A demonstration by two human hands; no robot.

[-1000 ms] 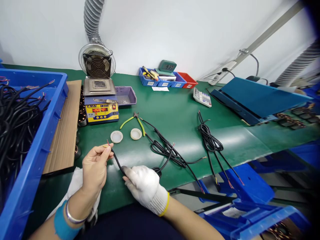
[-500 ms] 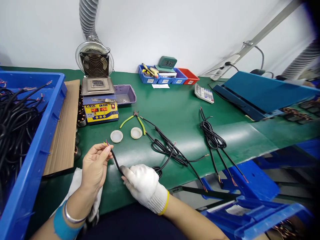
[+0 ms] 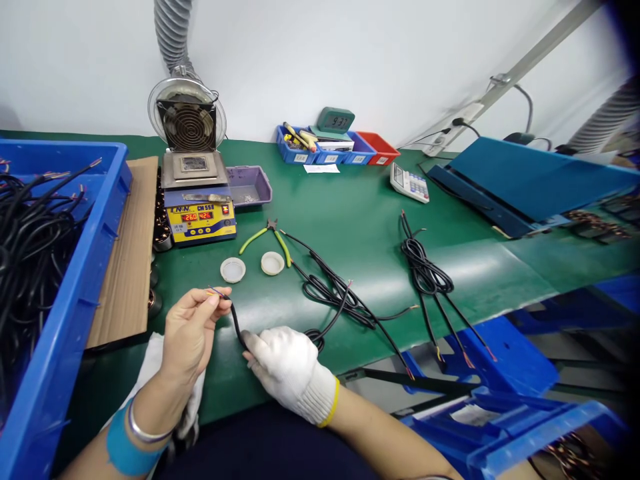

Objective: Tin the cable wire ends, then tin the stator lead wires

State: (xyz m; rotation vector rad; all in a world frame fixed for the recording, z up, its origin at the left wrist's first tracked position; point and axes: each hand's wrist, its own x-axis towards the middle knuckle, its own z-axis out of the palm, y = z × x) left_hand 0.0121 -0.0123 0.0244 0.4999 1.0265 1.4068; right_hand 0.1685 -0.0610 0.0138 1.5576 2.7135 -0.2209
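Observation:
A black cable (image 3: 237, 323) runs between my two hands, its thin coloured wires fanned at the stripped end. Bare-skinned, my left hand (image 3: 193, 330) pinches those wires between thumb and fingertips. My right hand (image 3: 287, 367), in a white knit glove, is closed around the cable's jacket just below. Beyond my hands lie two small white round dishes, a left dish (image 3: 233, 270) and a right dish (image 3: 273, 263). Green-handled cutters (image 3: 265, 237) rest spread on the mat behind them. Coiled black cables (image 3: 333, 293) lie right of my gloved hand.
A blue crate (image 3: 100, 267) full of cables stands left, beside cardboard (image 3: 125, 247). The yellow-fronted solder pot (image 3: 200, 220) has a fan behind it and a purple tray (image 3: 253, 187) alongside. Another cable bundle (image 3: 425, 267), a calculator (image 3: 409, 183) and small bins (image 3: 327, 155) sit farther off.
At my left fingertips the wires and cable end have tilted, the coloured wires now pointing more to the left. My right hand keeps its place on the cable.

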